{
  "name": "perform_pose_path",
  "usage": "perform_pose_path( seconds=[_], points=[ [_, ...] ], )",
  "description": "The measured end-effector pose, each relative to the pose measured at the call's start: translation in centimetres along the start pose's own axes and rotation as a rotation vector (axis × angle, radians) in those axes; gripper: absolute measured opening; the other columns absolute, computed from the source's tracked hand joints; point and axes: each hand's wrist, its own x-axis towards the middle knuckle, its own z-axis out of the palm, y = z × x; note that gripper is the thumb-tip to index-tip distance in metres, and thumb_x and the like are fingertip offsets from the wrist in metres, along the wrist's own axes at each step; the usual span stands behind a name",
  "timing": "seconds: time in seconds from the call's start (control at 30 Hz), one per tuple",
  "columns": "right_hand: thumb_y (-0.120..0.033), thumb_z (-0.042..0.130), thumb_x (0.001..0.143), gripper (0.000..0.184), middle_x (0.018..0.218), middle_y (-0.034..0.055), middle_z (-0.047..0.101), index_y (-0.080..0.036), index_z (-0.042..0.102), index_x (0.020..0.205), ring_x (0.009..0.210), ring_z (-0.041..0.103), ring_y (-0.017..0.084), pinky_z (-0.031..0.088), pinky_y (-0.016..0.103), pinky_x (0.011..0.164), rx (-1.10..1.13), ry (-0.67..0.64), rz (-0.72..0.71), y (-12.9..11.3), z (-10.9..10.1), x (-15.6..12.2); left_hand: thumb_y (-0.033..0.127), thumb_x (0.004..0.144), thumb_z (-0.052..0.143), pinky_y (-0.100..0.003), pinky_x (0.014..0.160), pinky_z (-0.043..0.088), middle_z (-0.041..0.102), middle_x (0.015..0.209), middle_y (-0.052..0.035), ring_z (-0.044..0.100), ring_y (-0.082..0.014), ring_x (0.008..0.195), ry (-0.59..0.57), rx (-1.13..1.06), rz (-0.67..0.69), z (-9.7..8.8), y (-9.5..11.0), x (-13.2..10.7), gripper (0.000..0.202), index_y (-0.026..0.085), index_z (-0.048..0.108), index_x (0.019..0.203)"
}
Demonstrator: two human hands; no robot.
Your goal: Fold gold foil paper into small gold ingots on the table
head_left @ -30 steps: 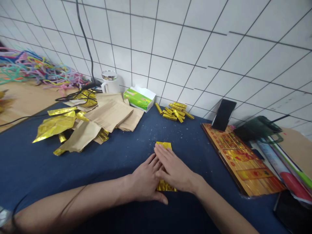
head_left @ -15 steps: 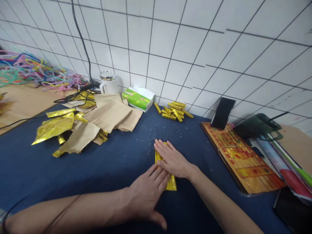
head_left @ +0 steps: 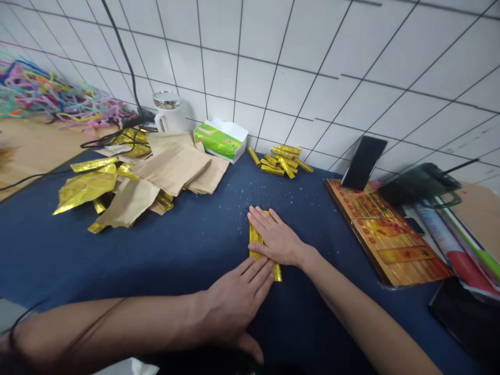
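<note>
Flat on the blue table top [head_left: 203,229] lies a strip of gold foil paper [head_left: 255,237], partly covered by both hands. My right hand [head_left: 278,237] rests palm down on its middle and upper part, fingers stretched out. Below it, my left hand [head_left: 240,297] lays its outstretched fingertips on the lower part of the strip, its thumb held apart. A short end of the foil shows beyond the left fingertips. Farther back, near the wall, several narrow folded or rolled gold foil pieces [head_left: 287,159] form a small pile.
At left lie brown paper sheets [head_left: 172,166] and loose gold foil [head_left: 86,190]. A green tissue pack [head_left: 221,140] and a white mug [head_left: 172,117] stand by the tiled wall. A phone [head_left: 364,162] leans upright on an orange printed box [head_left: 390,239] at right, beside a dark green cup [head_left: 420,185].
My left hand has slid slightly down the foil strip, away from my right hand's fingers, whose thumb now shows. The whole scene has shifted upward as the head view tilted.
</note>
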Motion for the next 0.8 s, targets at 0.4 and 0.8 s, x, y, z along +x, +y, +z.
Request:
perform_pose_path(
  seconds=[0.4,0.8],
  points=[
    [-0.060,0.017,0.084,0.074,0.145,0.0118,0.012,-0.009,0.018,0.137,0.132,0.009,0.023,0.011,0.045,0.106,-0.016,0.022,-0.013,0.1,0.2,0.0,0.070,0.070,0.039,-0.040,0.108,0.008,0.012,0.142,-0.0226,0.006,-0.0317,0.131,-0.012,-0.070,0.054,0.4,0.5,0.8,0.098,-0.002,0.019,0.134],
    [-0.059,0.016,0.084,0.074,0.144,0.0122,0.015,-0.009,0.019,0.137,0.132,0.010,0.022,0.010,0.044,0.106,-0.002,0.062,0.101,-0.5,0.5,0.4,0.069,0.072,0.038,-0.042,0.107,0.014,0.017,0.140,-0.0232,0.013,-0.0314,0.131,-0.041,-0.171,0.019,-0.8,-0.2,0.4,0.095,0.001,0.018,0.135]
  ],
)
